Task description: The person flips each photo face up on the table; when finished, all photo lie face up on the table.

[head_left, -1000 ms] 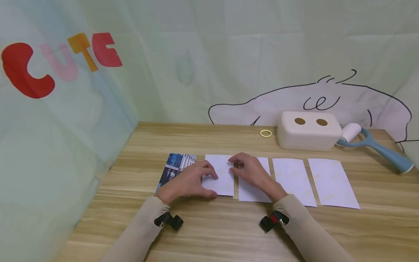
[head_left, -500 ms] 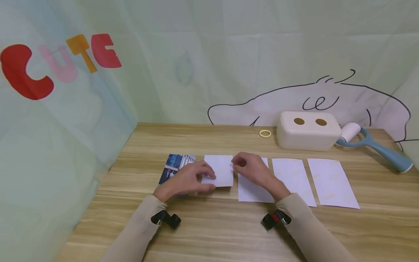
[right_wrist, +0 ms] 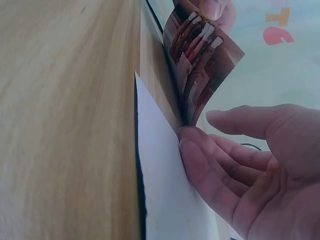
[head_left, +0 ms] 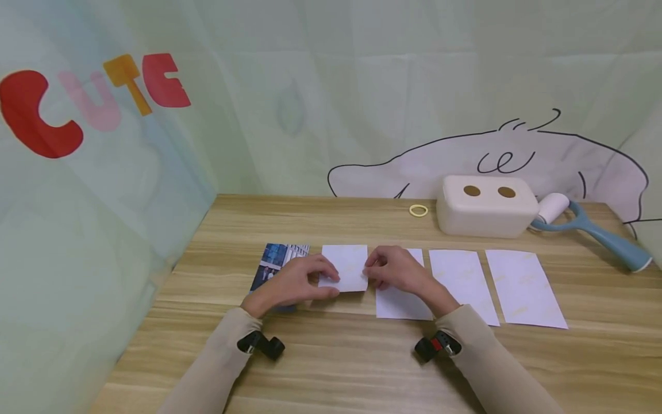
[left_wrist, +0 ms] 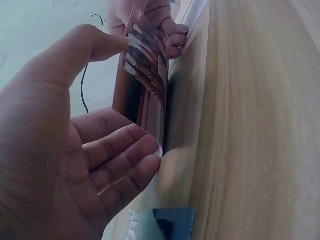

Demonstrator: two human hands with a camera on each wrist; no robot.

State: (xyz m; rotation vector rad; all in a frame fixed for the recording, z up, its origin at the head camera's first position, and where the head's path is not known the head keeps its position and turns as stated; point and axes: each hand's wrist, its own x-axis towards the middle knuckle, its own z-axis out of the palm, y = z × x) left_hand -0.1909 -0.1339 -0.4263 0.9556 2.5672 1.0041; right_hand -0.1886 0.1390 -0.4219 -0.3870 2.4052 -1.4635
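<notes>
In the head view my left hand [head_left: 295, 282] pinches the left side of a photo print [head_left: 345, 267], its white back facing up. Seen from the left wrist, the print [left_wrist: 145, 75] is tilted, near edge off the table, between thumb and fingers. My right hand [head_left: 400, 270] is at the right edge; in the right wrist view its fingertips [right_wrist: 186, 134] touch the print's lower edge, while the thumb lies just apart from it. A face-up photo [head_left: 271, 261] is partly hidden under my left hand. Another white-backed print [head_left: 400, 302] lies beneath my right hand.
Two more white-backed prints [head_left: 462, 282] lie in the row to the right. Behind stand a cream box [head_left: 483, 215] with two holes and a small yellow ring [head_left: 418, 211]. A blue-handled lint roller [head_left: 615, 244] rests at the far right, near the curtain.
The print's near edge has risen from the table in my left hand. My right hand moved slightly away, then came back down to the print's right edge.
</notes>
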